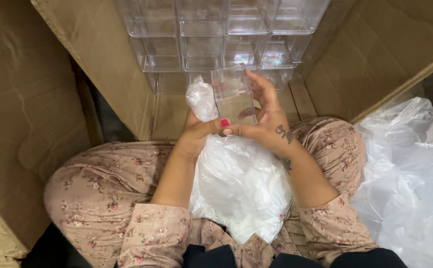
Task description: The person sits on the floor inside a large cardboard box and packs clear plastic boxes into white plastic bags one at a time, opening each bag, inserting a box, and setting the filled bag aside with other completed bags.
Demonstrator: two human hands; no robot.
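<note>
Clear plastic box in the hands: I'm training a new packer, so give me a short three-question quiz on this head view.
1. True or false: both hands, left hand and right hand, touch the clear plastic box.
2. What lies on the lap under the hands? A) thin plastic bag B) towel C) newspaper
3. Fill in: the stacked clear boxes stand inside an open ____ carton.

Key: 1 true; 2 A; 3 cardboard
</note>
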